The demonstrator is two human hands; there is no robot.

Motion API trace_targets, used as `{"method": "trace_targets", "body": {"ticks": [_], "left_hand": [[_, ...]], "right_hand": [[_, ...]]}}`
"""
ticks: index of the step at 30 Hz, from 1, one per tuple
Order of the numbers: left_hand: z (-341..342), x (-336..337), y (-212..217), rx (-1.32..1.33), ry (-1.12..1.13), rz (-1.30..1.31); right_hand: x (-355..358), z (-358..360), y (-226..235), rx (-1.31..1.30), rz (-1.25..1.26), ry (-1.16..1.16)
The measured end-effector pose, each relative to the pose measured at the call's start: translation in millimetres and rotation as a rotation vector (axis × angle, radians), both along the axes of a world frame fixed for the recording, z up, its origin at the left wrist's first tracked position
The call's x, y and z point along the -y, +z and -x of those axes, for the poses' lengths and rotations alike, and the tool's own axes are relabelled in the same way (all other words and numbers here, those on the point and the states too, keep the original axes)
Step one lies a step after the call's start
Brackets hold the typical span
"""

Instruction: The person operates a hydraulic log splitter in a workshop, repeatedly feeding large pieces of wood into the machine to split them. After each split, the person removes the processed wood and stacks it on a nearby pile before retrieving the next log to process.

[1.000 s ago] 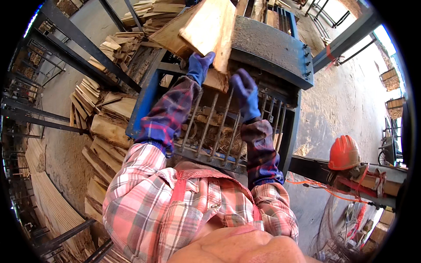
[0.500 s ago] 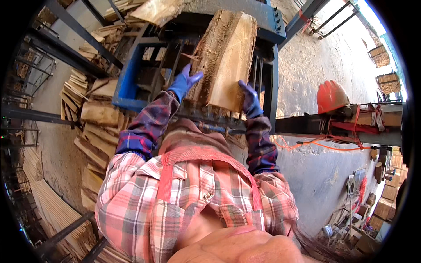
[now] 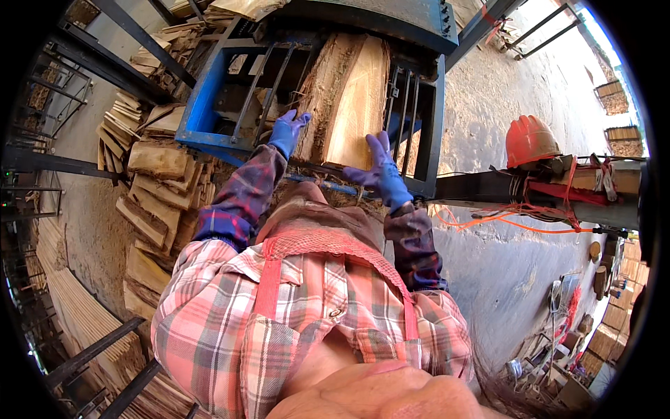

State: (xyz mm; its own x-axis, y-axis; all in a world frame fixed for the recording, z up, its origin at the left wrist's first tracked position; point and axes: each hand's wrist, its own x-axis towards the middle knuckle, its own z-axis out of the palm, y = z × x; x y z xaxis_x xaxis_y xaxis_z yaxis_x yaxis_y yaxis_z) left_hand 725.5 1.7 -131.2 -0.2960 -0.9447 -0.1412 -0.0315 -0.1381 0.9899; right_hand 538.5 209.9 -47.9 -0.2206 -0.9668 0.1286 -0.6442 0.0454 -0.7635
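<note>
A thick wood slab [image 3: 352,105], rough bark on its left and pale sawn wood on its right, lies on the bars of a blue machine [image 3: 199,119]. Its far end reaches under the machine's dark housing. My left hand [image 3: 287,133], in a purple-blue glove, touches the bark edge at the near left, thumb and fingers apart. My right hand [image 3: 382,172], gloved alike, is at the slab's near right corner with its fingers spread. Whether the right palm presses on the end is hard to see.
Bark-edged offcuts [image 3: 159,174] are piled on the floor to the left. A red hard hat [image 3: 530,142] rests on a dark beam [image 3: 474,188] at the right, with an orange cord [image 3: 520,225] along it. Long thin boards [image 3: 84,300] lie at the lower left.
The slab has moved away from me and dropped flatter onto the bars, its far end now beneath the housing. My right hand has shifted from its right side to the near corner, fingers spreading.
</note>
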Motion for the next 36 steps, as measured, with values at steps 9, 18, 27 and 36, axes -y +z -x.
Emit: {"method": "trace_targets", "body": {"ticks": [9, 18, 27, 36], "left_hand": [[20.4, 10.1, 10.1, 0.499, 0.002, 0.472], [71.2, 97.4, 29.4, 0.529, -0.002, 0.732], [-3.4, 342.9, 96.0, -0.574, 0.49, -0.138], [95.0, 219.4, 142.4, -0.911, 0.148, -0.134]], "right_hand": [[9.5, 8.3, -36.2, -0.378, -0.042, -0.131], [80.4, 73.7, -45.3, -0.639, 0.011, -0.164], [184.8, 145.0, -46.5, -0.781, -0.103, -0.162], [299.7, 146.7, -22.2, -0.889, 0.375, 0.069]]}}
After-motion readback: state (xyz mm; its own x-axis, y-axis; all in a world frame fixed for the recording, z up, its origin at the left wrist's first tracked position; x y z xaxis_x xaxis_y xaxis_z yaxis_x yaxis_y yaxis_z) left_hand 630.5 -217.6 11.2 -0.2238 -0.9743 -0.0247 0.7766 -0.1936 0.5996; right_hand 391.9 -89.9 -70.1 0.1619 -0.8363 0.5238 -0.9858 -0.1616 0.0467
